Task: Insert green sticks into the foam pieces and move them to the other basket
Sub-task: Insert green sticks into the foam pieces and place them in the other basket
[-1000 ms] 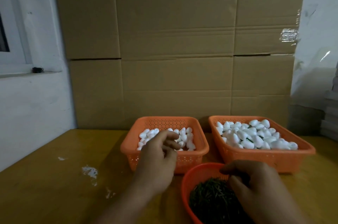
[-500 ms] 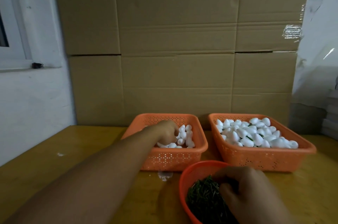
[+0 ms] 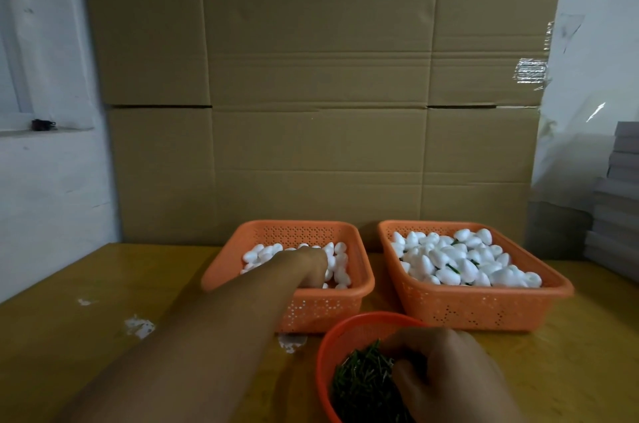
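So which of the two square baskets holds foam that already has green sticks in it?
The right basket: green shows between its foam pieces. The left basket, where the left hand reaches, shows only white foam.

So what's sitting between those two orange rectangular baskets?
Nothing: the head view shows only a bare strip of yellow wooden table between the left orange basket and the right orange basket.

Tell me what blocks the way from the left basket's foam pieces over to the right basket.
Nothing visible blocks it. The left basket and right basket sit side by side with only a bare gap between their rims. The left hand already reaches among the foam pieces.
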